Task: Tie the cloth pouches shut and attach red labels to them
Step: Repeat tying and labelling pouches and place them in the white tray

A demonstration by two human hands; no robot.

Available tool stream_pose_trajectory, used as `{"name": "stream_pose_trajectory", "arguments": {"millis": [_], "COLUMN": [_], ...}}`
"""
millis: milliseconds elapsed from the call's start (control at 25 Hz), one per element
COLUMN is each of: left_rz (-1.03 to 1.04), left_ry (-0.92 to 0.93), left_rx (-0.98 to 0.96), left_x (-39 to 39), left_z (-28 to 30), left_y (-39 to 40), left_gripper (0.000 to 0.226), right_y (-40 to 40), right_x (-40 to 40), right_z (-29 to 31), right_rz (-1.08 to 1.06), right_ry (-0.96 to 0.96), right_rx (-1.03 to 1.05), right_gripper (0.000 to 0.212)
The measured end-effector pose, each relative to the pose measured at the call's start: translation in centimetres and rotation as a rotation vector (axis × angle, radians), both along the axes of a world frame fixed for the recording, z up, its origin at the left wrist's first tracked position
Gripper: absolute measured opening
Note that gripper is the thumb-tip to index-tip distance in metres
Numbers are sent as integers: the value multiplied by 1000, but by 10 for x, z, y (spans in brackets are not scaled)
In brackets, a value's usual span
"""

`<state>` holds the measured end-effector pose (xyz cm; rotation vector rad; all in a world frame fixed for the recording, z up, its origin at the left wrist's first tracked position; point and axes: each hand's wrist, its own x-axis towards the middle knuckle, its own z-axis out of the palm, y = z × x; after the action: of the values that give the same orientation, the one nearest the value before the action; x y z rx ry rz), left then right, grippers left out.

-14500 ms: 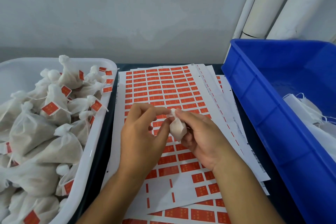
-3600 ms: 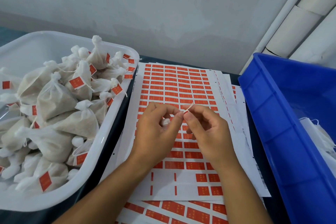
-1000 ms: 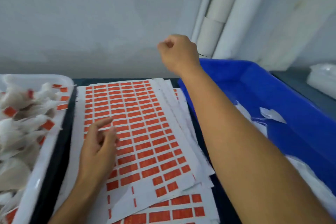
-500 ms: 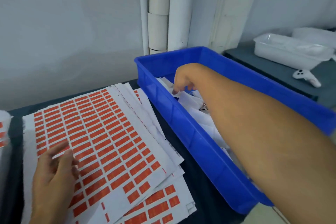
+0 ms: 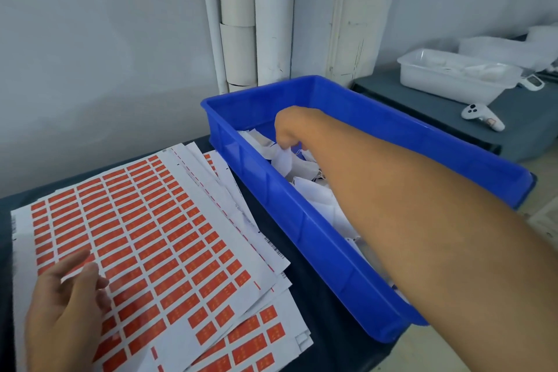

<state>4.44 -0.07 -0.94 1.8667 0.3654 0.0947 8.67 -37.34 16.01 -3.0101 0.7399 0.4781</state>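
Observation:
My right hand (image 5: 291,130) reaches into the blue plastic bin (image 5: 302,226) and pinches a white cloth pouch (image 5: 283,160) from the pile of flat white pouches (image 5: 323,199) inside. My left hand (image 5: 65,308) hovers with relaxed fingers over the near left part of the sheets of red labels (image 5: 157,238), holding nothing. The label sheets lie fanned out on the dark table.
White pipes (image 5: 241,18) run up the wall behind the bin. On a grey surface at the far right stand a white tray (image 5: 450,78) and a white handheld controller (image 5: 483,116). The bin's near wall borders the label sheets.
The view has swung right, so the white tub of finished pouches is out of sight. My right hand has gone down into the bin and taken hold of a pouch. The left hand has stayed put.

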Motion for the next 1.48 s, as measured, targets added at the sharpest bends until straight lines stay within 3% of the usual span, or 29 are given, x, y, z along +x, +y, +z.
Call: {"name": "stream_pose_trajectory", "arguments": {"millis": [160, 320, 400, 560, 680, 760, 920, 1000, 1240, 1480], "left_rz": [-3, -23, -52, -76, -36, -46, -156, -212, -94, -83], "left_ry": [-89, -104, -128, -253, -293, -336, -435, -433, -304, -228], "left_rx": [18, 22, 13, -58, -169, -226, -217, -183, -224, -146], "left_x": [-12, -20, -26, -34, -36, -34, -36, -39, -32, -25], "left_z": [12, 24, 29, 37, 44, 45, 39, 36, 27, 23], "left_y": [-4, -9, -11, -9, -3, 3, 9, 4, 4, 8], "left_gripper": [19, 19, 22, 23, 30, 31, 40, 45, 45, 25], "right_y": [12, 58, 89, 144, 176, 197, 223, 225, 221, 216], "right_x": [2, 7, 6, -6, -25, -37, -47, -46, -48, -54], "right_z": [26, 65, 83, 89, 51, 16, -45, -63, -103, -125], "right_rz": [46, 334, 493, 725, 780, 725, 727, 649, 408, 420], "right_ry": [-127, -731, -816, -706, -649, -591, -533, -578, -668, -715], "right_rx": [-121, -7, 103, 369, 901, 1106, 986, 1049, 1170, 1006], "right_gripper": [13, 14, 20, 19, 9, 5, 11, 8, 14, 25]}}
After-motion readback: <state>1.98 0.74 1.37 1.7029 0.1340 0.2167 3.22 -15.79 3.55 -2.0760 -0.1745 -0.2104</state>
